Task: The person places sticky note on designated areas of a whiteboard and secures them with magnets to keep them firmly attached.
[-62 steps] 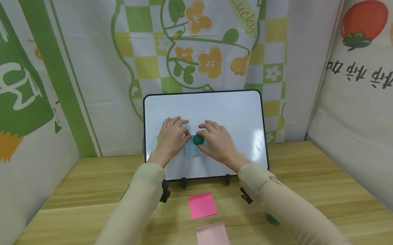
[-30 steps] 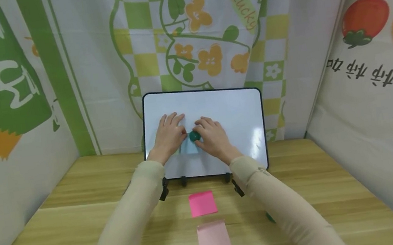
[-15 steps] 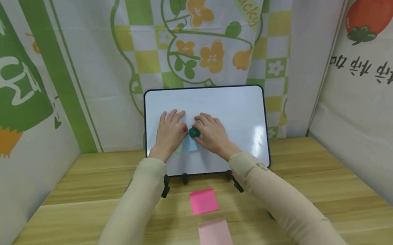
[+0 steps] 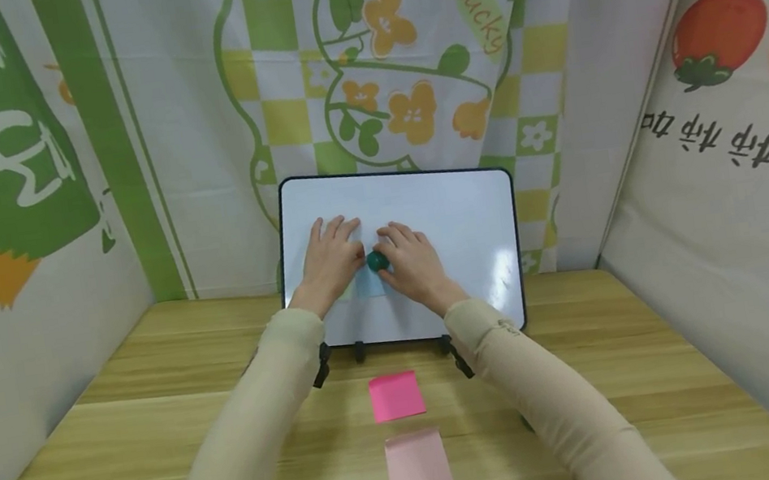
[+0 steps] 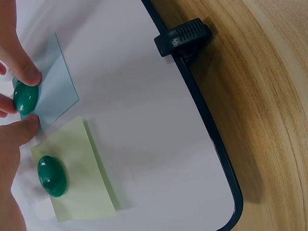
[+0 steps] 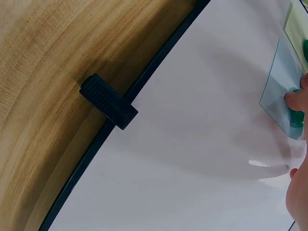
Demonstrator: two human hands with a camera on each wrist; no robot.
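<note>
My right hand (image 4: 416, 264) pinches a green oval magnet (image 5: 26, 97) against the top part of a blue sticky note (image 5: 57, 89) on the whiteboard (image 4: 453, 230). Beside it, my left hand (image 4: 330, 264) has thumb and index finger together at the note's upper left edge, its other fingers spread over the board. A light green sticky note (image 5: 84, 175) lies left of the blue one, with a second green magnet (image 5: 52, 176) on it; the left hand mostly hides this note in the head view. The right wrist view catches the right hand only at its edge.
A bright pink sticky note (image 4: 397, 396) and a pale pink one (image 4: 418, 461) lie on the wooden table (image 4: 161, 435) before the board. Another green object (image 4: 527, 422) peeks out beside the right sleeve. Black clips (image 6: 109, 101) support the board's lower edge.
The right hand has moved slightly left with the magnet, bringing it onto the blue note beside the left fingertips. Both hands have stayed almost still over the last half second.
</note>
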